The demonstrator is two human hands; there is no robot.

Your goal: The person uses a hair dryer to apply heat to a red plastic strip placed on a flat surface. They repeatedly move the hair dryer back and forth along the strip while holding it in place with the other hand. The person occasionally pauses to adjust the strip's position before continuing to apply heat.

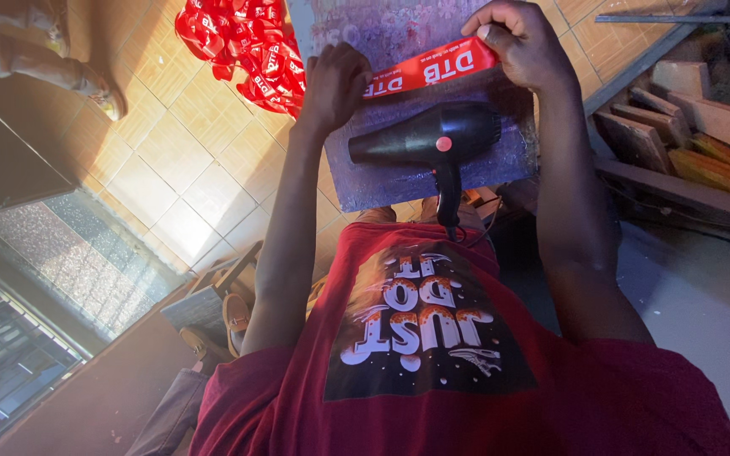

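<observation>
- Both our hands, left hand (pixel 334 84) and right hand (pixel 524 44), pinch the red ribbon (pixel 429 67) taut at twelve o'clock on the board (pixel 433 173).
- We judge the hair dryer (pixel 433 139), just beside it at six o'clock, could scorch the ribbon or roll off.

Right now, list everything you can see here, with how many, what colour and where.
ribbon strip: one, red with white print, stretched between both hands over the board
hair dryer: one, black with a red button, lying on the board below the strip
board: one, grey-purple, stained, resting on the lap
ribbon pile: one heap, red, on the tiled floor beside the board
wood offcuts: several, brown and orange, stacked at one side
another person's foot: one, on the tiles at the far corner
shirt: one, red with a printed panel
left hand: holds one end of the strip
right hand: fingers pinch the other end
</observation>
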